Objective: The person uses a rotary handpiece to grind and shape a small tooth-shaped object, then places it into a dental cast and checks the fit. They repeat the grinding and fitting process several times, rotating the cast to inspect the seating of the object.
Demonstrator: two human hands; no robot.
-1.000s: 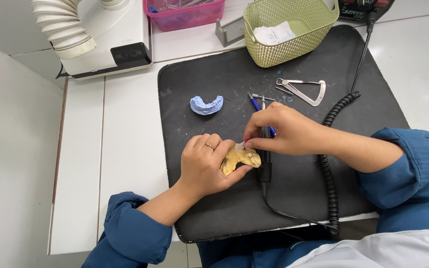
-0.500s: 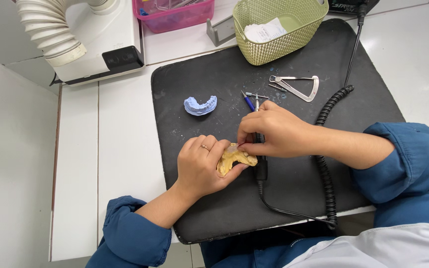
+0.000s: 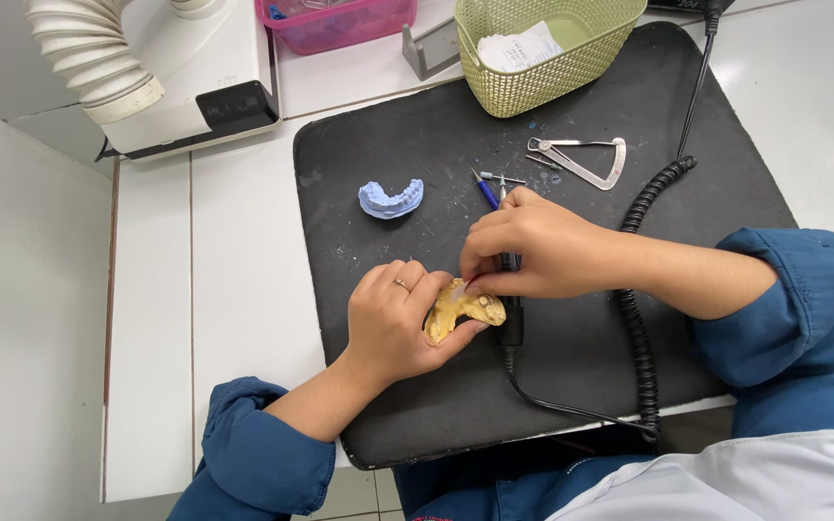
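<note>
The black work mat (image 3: 417, 386) serves as the landmark, and both of the person's hands work over its front half. The left hand (image 3: 393, 318) is clamped around a yellow dental cast (image 3: 460, 311), the fingers curled over its left side and the thumb pressing underneath, so the cast sits tilted near the middle of the mat's front portion. The right hand (image 3: 523, 246) comes in from the mat's right side, its fingers pinched together on a slim dark handpiece (image 3: 510, 323) whose body points toward the mat's front edge; the fingertips touch the top of the cast. From the handpiece a thin black cord (image 3: 571, 410) runs along the mat's front edge and joins a coiled black cable (image 3: 641, 318), which climbs the mat's right half toward its far edge. A blue dental impression (image 3: 391, 199) lies alone on the mat's left centre, well apart from the hands. Just beyond the right hand, 1 blue-handled tool (image 3: 484, 189) and a few small burs rest on the mat, with a metal caliper (image 3: 583, 160) beside them. A green mesh basket (image 3: 544, 50) overlaps the mat's far edge, and a white extraction unit (image 3: 180, 72) with a ribbed hose stands off the mat's far left corner.
</note>
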